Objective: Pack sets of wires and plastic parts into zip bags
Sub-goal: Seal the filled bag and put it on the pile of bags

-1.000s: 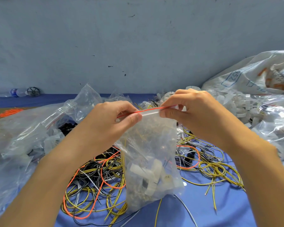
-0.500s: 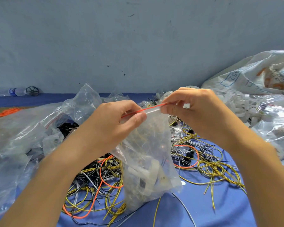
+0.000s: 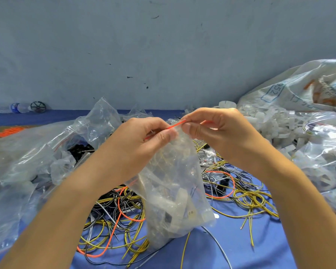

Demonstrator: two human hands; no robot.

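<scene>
A clear zip bag [image 3: 175,193] with a red seal strip hangs upright in the middle, its bottom resting on the blue table [image 3: 231,249]. White plastic parts and thin wires show through its lower half. My left hand [image 3: 136,146] pinches the red strip at the bag's top from the left. My right hand [image 3: 217,133] pinches the same strip from the right, and only a short stretch of red shows between the two hands. Loose yellow, black and orange wires [image 3: 124,220] lie in coils under and around the bag.
A heap of empty clear bags [image 3: 37,156] fills the left side. White plastic parts [image 3: 275,129] and bagged parts [image 3: 322,152] pile up at the right, under a large printed sack [image 3: 299,88]. A water bottle [image 3: 16,108] lies by the wall at far left.
My hands have drawn closer together along the red strip, so less of it shows between them. The bag has shifted slightly with the hands.
</scene>
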